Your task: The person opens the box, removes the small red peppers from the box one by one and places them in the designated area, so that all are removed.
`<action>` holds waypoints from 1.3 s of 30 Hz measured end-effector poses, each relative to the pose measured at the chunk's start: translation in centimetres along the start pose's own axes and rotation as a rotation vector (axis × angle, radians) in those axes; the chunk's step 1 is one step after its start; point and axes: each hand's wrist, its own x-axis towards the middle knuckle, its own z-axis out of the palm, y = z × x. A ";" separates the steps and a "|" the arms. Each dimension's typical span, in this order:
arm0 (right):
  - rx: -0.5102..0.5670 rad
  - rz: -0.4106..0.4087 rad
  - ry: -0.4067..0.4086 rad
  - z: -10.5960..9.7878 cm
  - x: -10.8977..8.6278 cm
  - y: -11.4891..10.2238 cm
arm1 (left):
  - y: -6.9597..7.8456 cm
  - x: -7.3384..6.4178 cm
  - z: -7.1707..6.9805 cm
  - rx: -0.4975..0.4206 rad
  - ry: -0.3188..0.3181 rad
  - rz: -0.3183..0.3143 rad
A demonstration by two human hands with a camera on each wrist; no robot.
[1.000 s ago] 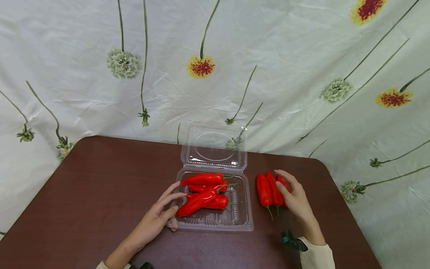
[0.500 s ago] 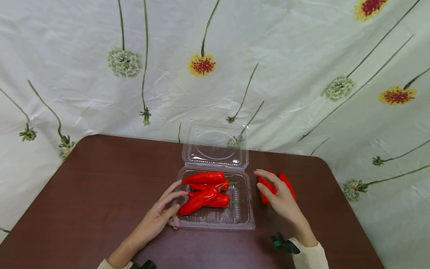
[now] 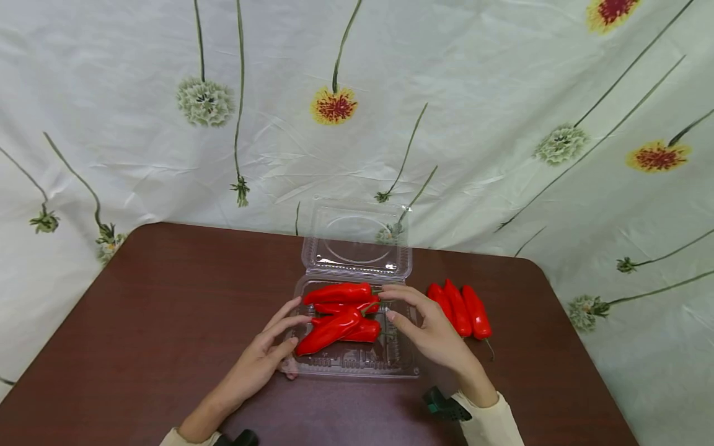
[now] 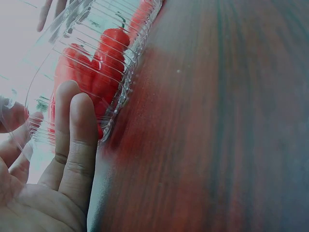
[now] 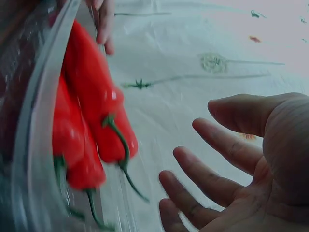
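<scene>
Several red peppers [image 3: 329,334] with green stems lie piled in a clear plastic clamshell container [image 3: 401,371], whose lid [image 3: 357,244] stands raised behind. My left hand [image 3: 258,356] rests at the container's left edge, its fingers extended. In the left wrist view, two straight fingers [image 4: 79,140] lie along the outside of the clear wall. Over the container's right side hovers my right hand [image 3: 432,328], fingers spread and slightly bent, holding nothing. The right wrist view shows that hand [image 5: 241,169] apart from the peppers [image 5: 96,96].
Three more red peppers [image 3: 460,310] lie side by side on the brown table [image 3: 212,297], right of the container. A white floral cloth [image 3: 474,124] hangs behind the table and along its right side.
My right hand has moved left from the loose peppers to above the container's right side. The three loose peppers remain on the table. My left hand has stayed at the container's left edge.
</scene>
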 end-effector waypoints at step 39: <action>-0.101 -0.173 -0.055 7.1 3.2 0.9 | 0.1 0.1 -0.1 0.047 -0.007 -0.062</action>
